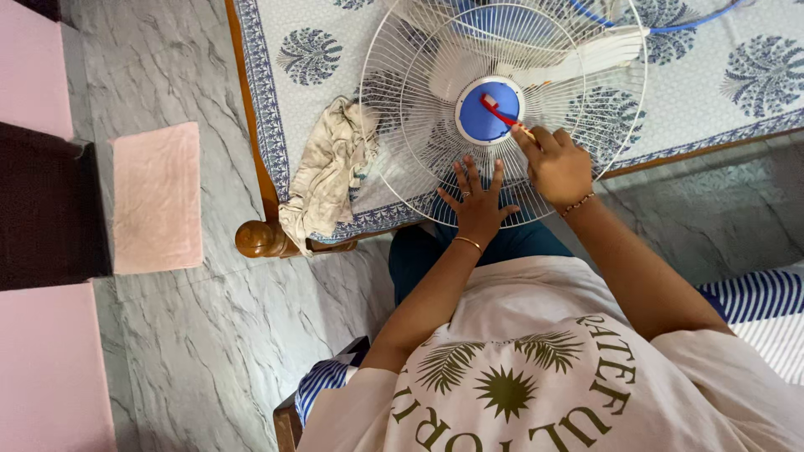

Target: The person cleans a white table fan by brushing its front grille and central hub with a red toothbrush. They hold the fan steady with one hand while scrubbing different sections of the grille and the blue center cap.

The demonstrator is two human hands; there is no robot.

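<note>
On printed bedsheet (293, 25): fan guard (502, 109); grey marble floor (209, 335).

Grey veined marble floor (209, 335), evenly lit by soft daylight. Wooden bed (255, 238) at top with rounded corner post, covered in pale sheet (712, 92) with blue leaf prints and patterned border. Pink mat (157, 197) on the floor at left, beside dark step (46, 209) and pink surfaces (50, 368); striped blue-white cloth (758, 297) at right edge.
</note>
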